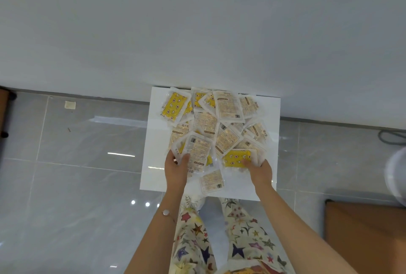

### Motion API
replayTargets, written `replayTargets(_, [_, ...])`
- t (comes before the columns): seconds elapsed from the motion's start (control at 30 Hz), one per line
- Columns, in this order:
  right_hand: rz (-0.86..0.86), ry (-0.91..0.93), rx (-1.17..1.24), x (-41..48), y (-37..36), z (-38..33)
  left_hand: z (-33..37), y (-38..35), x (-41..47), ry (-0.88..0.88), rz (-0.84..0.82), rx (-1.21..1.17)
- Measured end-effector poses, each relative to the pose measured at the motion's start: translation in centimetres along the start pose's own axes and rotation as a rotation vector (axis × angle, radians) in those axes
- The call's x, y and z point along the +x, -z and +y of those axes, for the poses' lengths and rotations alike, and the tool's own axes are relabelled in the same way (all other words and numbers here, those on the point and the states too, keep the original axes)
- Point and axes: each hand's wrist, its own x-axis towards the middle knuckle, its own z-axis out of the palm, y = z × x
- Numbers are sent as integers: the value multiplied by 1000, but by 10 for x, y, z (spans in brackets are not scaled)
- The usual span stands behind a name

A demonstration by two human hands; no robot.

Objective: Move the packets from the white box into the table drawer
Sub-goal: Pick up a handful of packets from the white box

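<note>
Both hands clenched on flat yellow-and-clear plastic packets — left hand, right hand — light, slippery, floppy, so I'd pinch their edges.

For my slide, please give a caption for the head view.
Both hands, left and right, grasp packets piled in the open drawer.
</note>
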Motion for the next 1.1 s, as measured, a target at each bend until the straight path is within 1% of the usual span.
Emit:
replayTargets(0.13, [24, -93, 130, 0, 13, 5, -7, 8, -1, 11, 12, -26])
replayTargets(0.17, [29, -92, 156, 0, 15, 5, -8, 9, -2, 26, 22, -41])
replayTargets(0.27, [47, -46, 223, -6, 22, 3, -11, 15, -5, 35, 51, -79])
replayTargets(0.37, [88, 8, 297, -16, 35, -1, -8, 26, -11, 20, 40, -136])
replayTargets(0.47, [78, 70, 334, -35, 46, -13, 3, 44, -22, 40, 26, -238])
replayTargets(0.53, [21, 121, 304, -54, 49, -26, 17, 57, -36, 51, 44, -313])
replayTargets(0.67, [-194, 208, 224, -105, 46, -68, 53, 88, -72, 36, 64, -460])
replayTargets(0.8, [-374, 339, 99, -165, 33, -111, 82, 137, -116, 29, 128, -609])
replayTargets(0.9, [-448, 425, -20, -217, 19, -140, 95, 181, -158, -17, 215, -679])
replayTargets(1.0, [-570, 481, -79, -273, -1, -167, 102, 226, -200, -47, 328, -765])
replayTargets(1.1, [-705, 605, -167, -333, -33, -187, 102, 278, -240, -85, 451, -849])
